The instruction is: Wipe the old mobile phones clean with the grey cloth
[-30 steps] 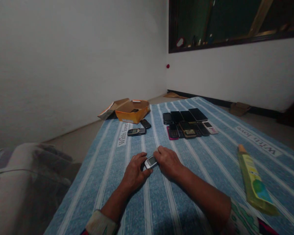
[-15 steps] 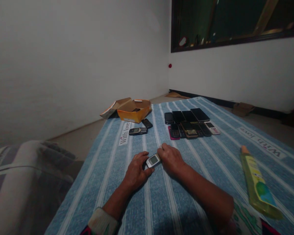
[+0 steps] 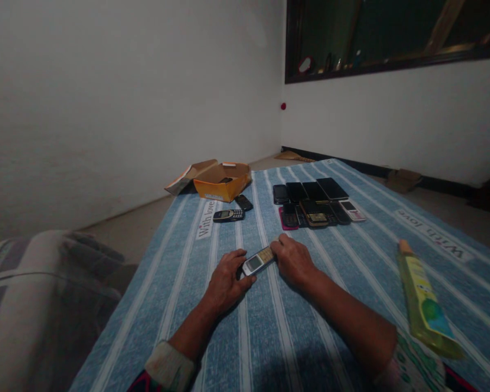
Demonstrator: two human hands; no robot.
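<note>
A silver mobile phone (image 3: 259, 260) with a small screen and a yellowish keypad is held between both hands, just over the striped cloth. My left hand (image 3: 228, 279) grips its screen end between thumb and fingers. The far keypad end is pinched by my right hand (image 3: 293, 257), whose fingers cover that tip. Beyond my left hand lie a dark keypad phone (image 3: 228, 215) and a small black phone (image 3: 244, 202). Past my right hand several phones lie close together, among them a brown-gold phone (image 3: 314, 214), a pink-edged phone (image 3: 289, 216) and a white phone (image 3: 351, 210).
An orange cardboard box (image 3: 216, 190) with its lid open stands at the far left, a dark item inside. On the right a bottle of yellow-green liquid (image 3: 427, 305) lies on the blue striped cloth (image 3: 265, 348). A covered bundle (image 3: 32, 305) is at the left.
My right hand has moved slightly right along the silver phone to its far end, so the keypad now shows. My left hand keeps its grip. The view has tilted slightly.
</note>
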